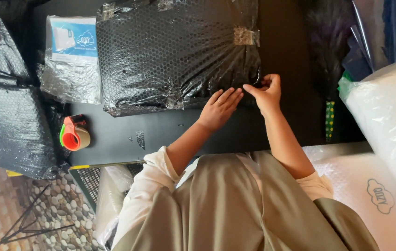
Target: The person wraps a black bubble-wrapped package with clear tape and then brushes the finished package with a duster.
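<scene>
Your left hand (pixel 220 108) lies flat, fingers (pixel 229 96) straight and together, pressing the near edge of the bubble-wrapped parcel (pixel 177 53). Your right hand (pixel 267 93) sits just beside it, fingers curled and pinched on the wrap at the parcel's near right corner. The parcel, dark and covered in bubble wrap with a strip of tape (pixel 246 36) on its right side, rests on the black bench (pixel 161 135). To its left lies a smaller packet with a blue-and-white label (pixel 71 58). Near the bench's front left stands a red-and-green tape dispenser (pixel 73 133). White bubble-wrapped bundles (pixel 384 121) lie at right.
</scene>
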